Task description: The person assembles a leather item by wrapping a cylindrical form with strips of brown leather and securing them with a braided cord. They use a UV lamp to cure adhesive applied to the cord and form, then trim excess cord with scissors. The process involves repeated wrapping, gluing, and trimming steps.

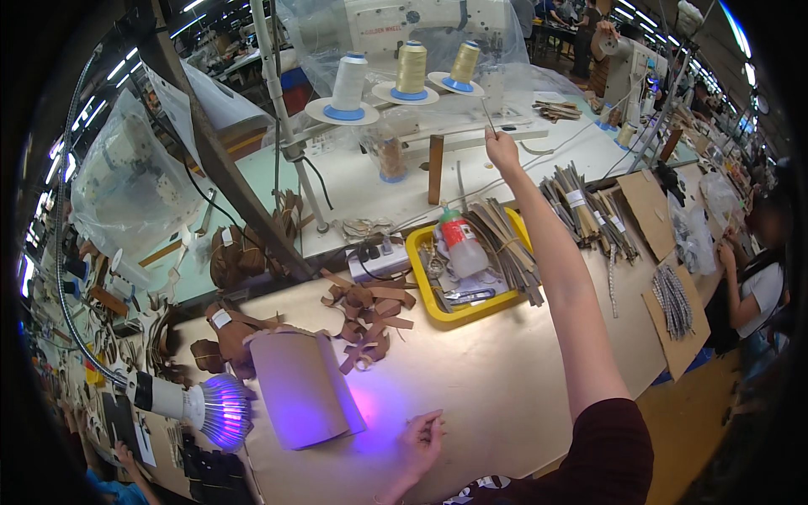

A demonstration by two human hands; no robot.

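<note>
Outward from the gripping right hand (502, 151) juts 1 thin rod (487, 111).

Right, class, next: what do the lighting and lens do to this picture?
Head view: the lamp glows violet, tinting the curved brown sheet and leaving a bright patch on the worktable between sheet and left hand; head view: an overhead light at upper right glares white; head view: the image ends in black corners, and the scene bends toward its rim.
</note>
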